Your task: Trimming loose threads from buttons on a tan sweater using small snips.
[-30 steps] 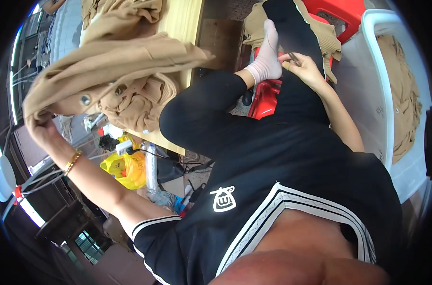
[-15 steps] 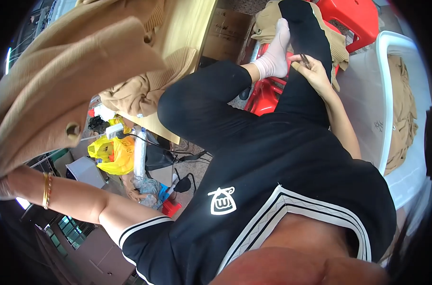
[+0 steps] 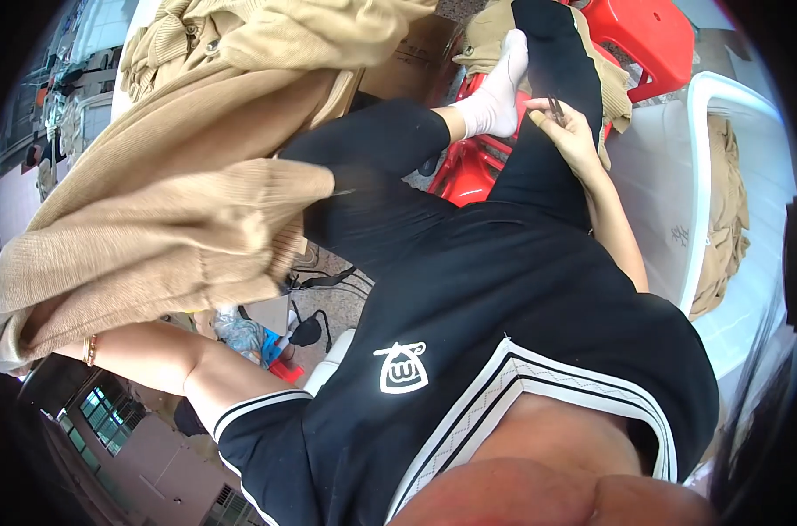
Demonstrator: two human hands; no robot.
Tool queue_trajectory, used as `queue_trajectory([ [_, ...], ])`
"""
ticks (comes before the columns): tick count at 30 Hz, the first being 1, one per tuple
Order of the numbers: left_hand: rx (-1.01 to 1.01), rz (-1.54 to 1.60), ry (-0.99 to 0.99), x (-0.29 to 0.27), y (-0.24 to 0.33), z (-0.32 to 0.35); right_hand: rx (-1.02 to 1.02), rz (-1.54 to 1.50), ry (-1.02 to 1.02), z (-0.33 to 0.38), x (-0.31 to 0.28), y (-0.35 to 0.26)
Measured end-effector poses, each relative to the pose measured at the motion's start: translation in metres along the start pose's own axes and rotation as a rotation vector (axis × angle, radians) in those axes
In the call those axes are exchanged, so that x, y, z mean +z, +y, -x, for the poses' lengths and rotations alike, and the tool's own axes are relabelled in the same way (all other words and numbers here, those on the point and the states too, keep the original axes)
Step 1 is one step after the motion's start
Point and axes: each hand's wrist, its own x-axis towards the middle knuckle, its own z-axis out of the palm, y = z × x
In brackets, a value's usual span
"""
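Observation:
A tan ribbed knit cardigan (image 3: 153, 250) hangs stretched across the left side, raised at its far-left end by my left hand (image 3: 19, 371). The cloth hides most of that hand's fingers. One sleeve-like part of the cardigan, blurred by motion, swings over my bent knee. More tan knit with buttons lies bunched at the upper left. My right hand (image 3: 567, 136) rests by my black-clad leg, beside my foot in a pale sock (image 3: 497, 92). Its fingers are closed round a small dark two-pronged tool (image 3: 556, 110), either tweezers or thread snips.
Red plastic stools (image 3: 644, 44) stand ahead, one with tan knitwear (image 3: 489, 39) on it. A large white tub (image 3: 698, 175) holding more tan knits is on my right. Beyond my knee is a cardboard box (image 3: 407, 66). Bags and dark cables (image 3: 337, 280) lie low on the left.
The cardigan has swung and dropped on the left, now covering the yellow bag and much of the table. Its loose end reaches over my knee. My right hand keeps its grip on the tool.

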Motion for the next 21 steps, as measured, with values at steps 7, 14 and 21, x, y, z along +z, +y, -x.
queue_trajectory([
  [7, 0.029, -0.018, -0.162, 0.071, 0.006, 0.016, -0.074, 0.037, 0.043, -0.006, 0.002, -0.002],
  [14, 0.047, -0.036, -0.325, 0.107, 0.013, 0.028, -0.025, 0.224, 0.089, -0.004, 0.012, 0.003],
  [21, -0.219, -0.261, -0.356, 0.082, -0.051, 0.062, -0.022, 0.190, 0.025, 0.005, 0.017, -0.015],
])
